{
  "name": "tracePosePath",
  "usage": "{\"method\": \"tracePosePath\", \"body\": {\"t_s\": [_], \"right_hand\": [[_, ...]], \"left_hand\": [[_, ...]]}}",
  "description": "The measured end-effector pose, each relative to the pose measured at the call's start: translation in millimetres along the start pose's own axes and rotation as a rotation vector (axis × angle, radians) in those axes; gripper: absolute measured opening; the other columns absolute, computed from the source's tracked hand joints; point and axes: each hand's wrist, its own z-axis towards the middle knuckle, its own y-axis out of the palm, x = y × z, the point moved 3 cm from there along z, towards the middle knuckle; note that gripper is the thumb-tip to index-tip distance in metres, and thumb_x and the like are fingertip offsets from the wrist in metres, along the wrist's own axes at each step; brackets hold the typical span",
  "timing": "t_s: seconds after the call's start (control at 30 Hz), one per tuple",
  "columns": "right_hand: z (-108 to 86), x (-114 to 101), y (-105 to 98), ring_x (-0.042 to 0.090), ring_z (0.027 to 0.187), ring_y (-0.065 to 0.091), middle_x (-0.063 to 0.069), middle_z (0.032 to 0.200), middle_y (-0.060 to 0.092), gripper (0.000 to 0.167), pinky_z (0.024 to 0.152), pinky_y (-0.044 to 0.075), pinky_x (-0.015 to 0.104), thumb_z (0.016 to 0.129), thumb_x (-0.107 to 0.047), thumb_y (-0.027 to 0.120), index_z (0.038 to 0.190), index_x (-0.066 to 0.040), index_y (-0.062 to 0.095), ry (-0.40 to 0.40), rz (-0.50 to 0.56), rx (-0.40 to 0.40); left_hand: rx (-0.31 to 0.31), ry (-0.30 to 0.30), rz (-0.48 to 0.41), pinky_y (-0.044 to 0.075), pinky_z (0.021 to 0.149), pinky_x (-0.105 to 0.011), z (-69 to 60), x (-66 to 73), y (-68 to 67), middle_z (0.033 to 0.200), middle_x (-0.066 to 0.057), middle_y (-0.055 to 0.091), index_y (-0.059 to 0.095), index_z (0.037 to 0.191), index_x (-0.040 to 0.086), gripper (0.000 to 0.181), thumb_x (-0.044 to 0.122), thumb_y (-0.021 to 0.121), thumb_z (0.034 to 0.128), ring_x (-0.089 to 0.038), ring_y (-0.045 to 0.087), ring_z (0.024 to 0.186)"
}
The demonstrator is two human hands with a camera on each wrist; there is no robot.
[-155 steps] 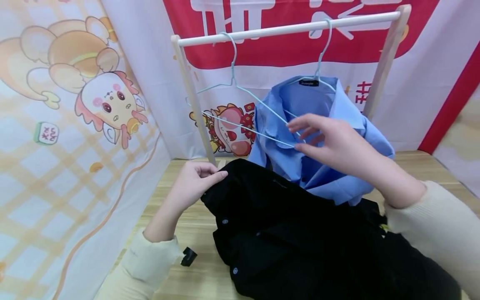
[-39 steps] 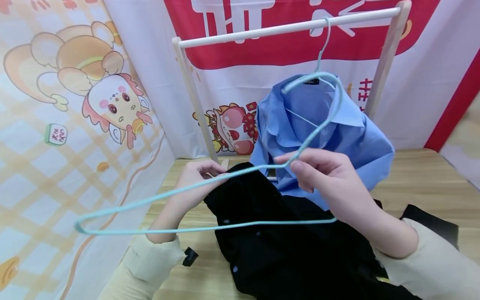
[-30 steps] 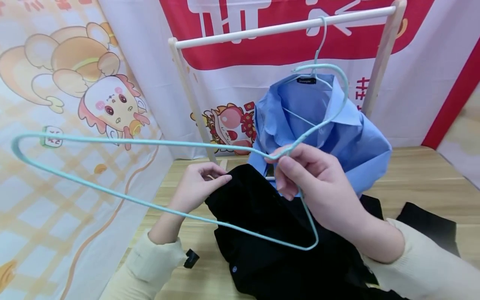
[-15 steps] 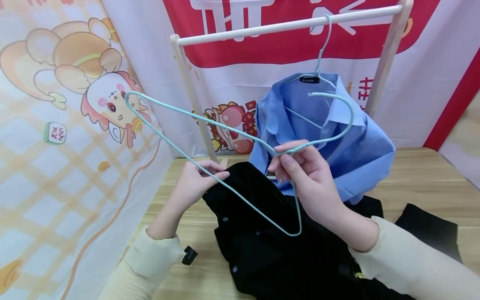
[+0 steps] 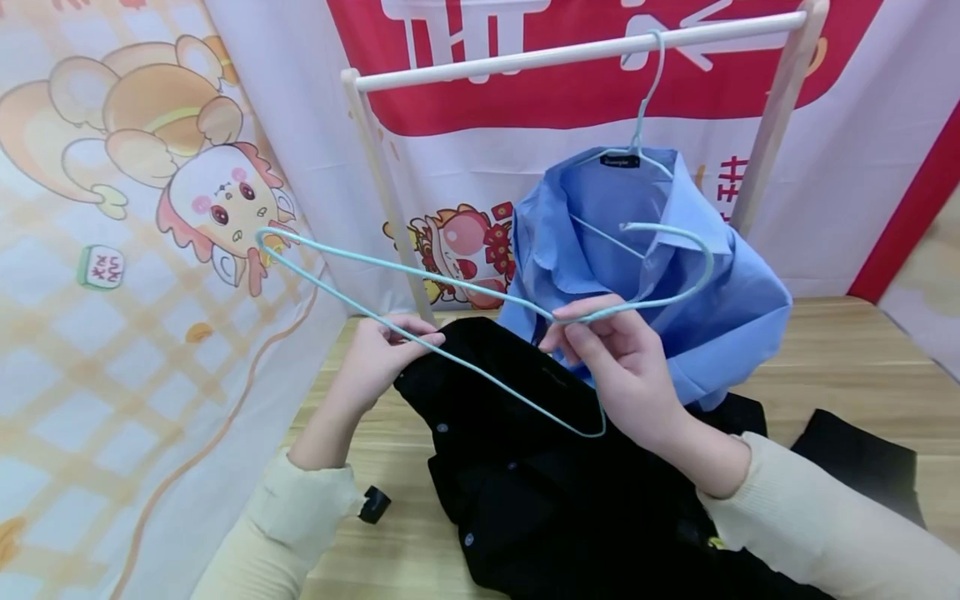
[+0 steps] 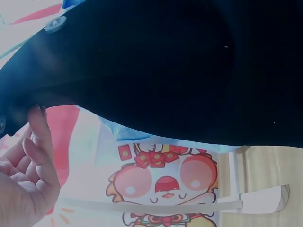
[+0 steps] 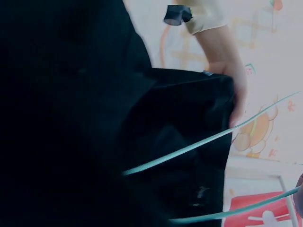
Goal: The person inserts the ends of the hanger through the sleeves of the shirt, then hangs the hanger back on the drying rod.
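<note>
A black buttoned shirt (image 5: 555,508) lies on the wooden tabletop, its upper edge lifted at the left. That lifted edge is pinched between thumb and fingers of my left hand (image 5: 367,358). My right hand (image 5: 626,367) pinches a light-blue wire hanger (image 5: 708,258) at the base of its hook. The hanger slants over the shirt, hook to the right, its far end reaching past my left hand. In the left wrist view the black cloth (image 6: 165,71) fills the upper part. Two hanger wires (image 7: 189,147) cross in front of the cloth in the right wrist view.
Behind stands a rack with a white rail (image 5: 525,62). A blue shirt (image 5: 727,308) hangs from it on another hanger, close behind my right hand. Black cloth (image 5: 862,458) lies at the right. A printed curtain (image 5: 187,400) borders the left side.
Earlier the hanger hung on the rail; my right hand has since taken it off and swung it over the black shirt. Over the last half second it lowered slightly. My left hand keeps its pinch.
</note>
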Motion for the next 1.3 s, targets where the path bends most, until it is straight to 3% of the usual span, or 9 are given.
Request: {"method": "tracePosePath", "body": {"t_s": [0.13, 0.27, 0.4, 0.5, 0.77, 0.93, 1.03, 1.17, 1.3], "right_hand": [[-4.7, 4, -6, 0.019, 0.077, 0.057, 0.007, 0.098, 0.071, 0.018, 0.071, 0.048, 0.025, 0.107, -0.003, 0.051, 0.117, 0.0, 0.066, 0.001, -0.049, -0.017], [-10.0, 4, -12, 0.019, 0.076, 0.056, 0.008, 0.099, 0.071, 0.018, 0.068, 0.048, 0.025, 0.105, 0.003, 0.05, 0.116, 0.01, 0.062, -0.016, -0.099, -0.055], [-13.7, 3, -17, 0.018, 0.078, 0.058, 0.008, 0.1, 0.071, 0.02, 0.069, 0.05, 0.025, 0.104, 0.008, 0.049, 0.118, 0.008, 0.063, -0.014, -0.146, -0.105], [-15.5, 3, -19, 0.017, 0.082, 0.062, 0.008, 0.101, 0.071, 0.021, 0.069, 0.051, 0.025, 0.104, 0.009, 0.048, 0.118, 0.006, 0.064, 0.004, -0.192, -0.146], [-13.6, -6, -25, 0.014, 0.073, 0.056, 0.008, 0.097, 0.07, 0.022, 0.059, 0.043, 0.025, 0.107, -0.009, 0.053, 0.117, 0.006, 0.066, -0.056, -0.328, -0.196], [-9.9, -21, -25, 0.013, 0.085, 0.063, 0.006, 0.095, 0.07, 0.029, 0.059, 0.043, 0.022, 0.107, -0.021, 0.054, 0.117, 0.001, 0.069, -0.099, -0.426, -0.233], [-7.2, -30, -24, 0.013, 0.085, 0.064, 0.006, 0.094, 0.07, 0.029, 0.072, 0.051, 0.018, 0.107, -0.021, 0.054, 0.118, 0.0, 0.07, -0.135, -0.441, -0.279], [-4.9, -39, -24, 0.016, 0.083, 0.063, 0.006, 0.093, 0.069, 0.027, 0.085, 0.053, 0.019, 0.107, -0.018, 0.054, 0.123, -0.002, 0.069, -0.157, -0.436, -0.343], [-3.2, -45, -25, 0.015, 0.083, 0.061, 0.006, 0.093, 0.068, 0.028, 0.083, 0.052, 0.017, 0.107, -0.019, 0.054, 0.122, -0.001, 0.068, -0.182, -0.485, -0.381]], "left_hand": [[0.064, -0.028, -0.065, 0.039, 0.065, -0.024, 0.9, -4.3, -6.1, 0.085, 0.004, 0.07, 0.074, 0.1, -0.009, 0.023, 0.012, 0.076, 0.0923, -0.012, 0.048, 0.078], [0.11, -0.023, -0.113, 0.048, 0.079, -0.023, 0.1, -4.2, -11.0, 0.086, 0.006, 0.072, 0.072, 0.103, -0.012, 0.022, 0.008, 0.074, 0.0929, -0.01, 0.059, 0.087], [0.153, 0.003, -0.15, 0.051, 0.083, -0.023, -0.2, -2.4, -15.5, 0.086, 0.006, 0.074, 0.072, 0.103, -0.012, 0.02, 0.005, 0.073, 0.0929, -0.009, 0.064, 0.09], [0.191, 0.015, -0.142, 0.049, 0.074, -0.021, -0.7, -1.4, -20.0, 0.083, 0.008, 0.072, 0.072, 0.1, -0.011, 0.019, 0.007, 0.074, 0.0927, -0.008, 0.06, 0.084], [0.223, 0.03, -0.176, 0.05, 0.077, -0.023, -6.5, 5.0, -27.3, 0.089, 0.008, 0.073, 0.076, 0.097, -0.004, 0.01, 0.004, 0.073, 0.0928, -0.011, 0.063, 0.089], [0.247, 0.044, -0.111, 0.05, 0.075, -0.022, -13.5, 10.4, -31.4, 0.09, 0.009, 0.073, 0.076, 0.097, -0.001, 0.01, 0.009, 0.075, 0.0934, -0.01, 0.064, 0.085], [0.253, 0.067, -0.06, 0.049, 0.07, -0.021, -16.9, 15.1, -31.5, 0.085, 0.009, 0.072, 0.076, 0.099, -0.003, 0.018, 0.014, 0.078, 0.0927, -0.009, 0.061, 0.078], [0.251, 0.095, -0.001, 0.048, 0.068, -0.023, -19.5, 19.2, -29.7, 0.083, 0.007, 0.072, 0.077, 0.1, -0.002, 0.023, 0.019, 0.078, 0.0933, -0.012, 0.06, 0.075], [0.244, 0.102, 0.034, 0.052, 0.073, -0.023, -20.4, 18.8, -28.7, 0.085, 0.004, 0.074, 0.078, 0.1, 0.0, 0.022, 0.022, 0.078, 0.0936, -0.012, 0.066, 0.079]]}}
